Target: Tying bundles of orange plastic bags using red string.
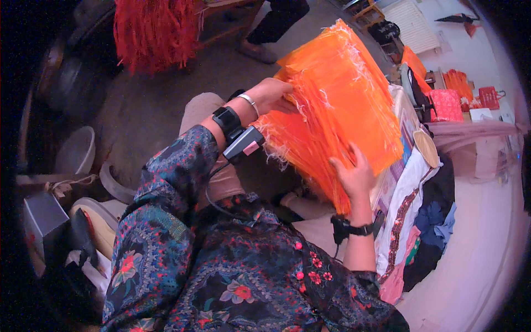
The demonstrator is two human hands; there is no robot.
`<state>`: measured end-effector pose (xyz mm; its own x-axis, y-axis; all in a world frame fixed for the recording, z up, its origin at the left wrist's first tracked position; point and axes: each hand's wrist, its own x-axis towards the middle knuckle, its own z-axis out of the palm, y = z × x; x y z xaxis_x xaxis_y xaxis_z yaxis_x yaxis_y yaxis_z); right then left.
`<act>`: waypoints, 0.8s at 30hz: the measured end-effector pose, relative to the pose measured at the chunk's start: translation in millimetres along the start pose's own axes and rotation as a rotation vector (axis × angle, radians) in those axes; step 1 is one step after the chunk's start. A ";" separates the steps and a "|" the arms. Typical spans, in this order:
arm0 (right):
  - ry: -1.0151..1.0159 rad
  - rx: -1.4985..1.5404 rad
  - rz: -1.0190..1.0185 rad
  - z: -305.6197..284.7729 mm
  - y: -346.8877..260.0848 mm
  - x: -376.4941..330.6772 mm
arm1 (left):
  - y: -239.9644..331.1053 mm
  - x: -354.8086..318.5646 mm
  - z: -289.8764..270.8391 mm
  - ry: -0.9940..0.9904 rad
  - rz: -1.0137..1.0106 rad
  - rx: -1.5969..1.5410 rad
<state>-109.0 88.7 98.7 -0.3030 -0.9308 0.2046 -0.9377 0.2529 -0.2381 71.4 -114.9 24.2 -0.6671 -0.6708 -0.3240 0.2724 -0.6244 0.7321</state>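
Observation:
A thick stack of bright orange woven plastic sheets, with frayed whitish threads along its edges, spans the space between my hands. My left hand grips the stack at its left edge, its fingers partly hidden behind the layers. Lower down and to the right, my right hand is closed on the gathered lower edges, thumb on one side and fingers on the other. The layers hang loosely, fanned apart between the two hands, above my lap. Both wrists carry black straps, and a grey box with a cable sits on the left one.
Red stringy strips hang at the far left. Beside them a person's shoe rests on the floor. Piled cloth and clothes lie along the right. A pale basin and a grey box stand at the left.

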 end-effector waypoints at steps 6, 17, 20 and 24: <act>0.064 -0.051 -0.136 43.0 -43.4 36.7 | -39.8 -0.3 -29.9 0.135 0.002 0.027; -0.097 -0.047 -0.209 72.0 -44.1 26.2 | -56.6 -14.8 -51.8 0.173 0.172 0.120; -0.171 0.004 -0.190 75.5 -52.7 22.4 | -65.6 -24.2 -62.8 0.233 0.177 0.158; -0.047 0.106 -0.156 38.9 -61.2 6.5 | -69.5 -26.4 -62.8 0.143 0.166 0.299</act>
<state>-47.0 56.9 77.6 -0.1446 -0.9685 0.2025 -0.9489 0.0777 -0.3059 113.6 -78.9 -55.7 -0.5213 -0.8155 -0.2516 0.1400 -0.3725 0.9174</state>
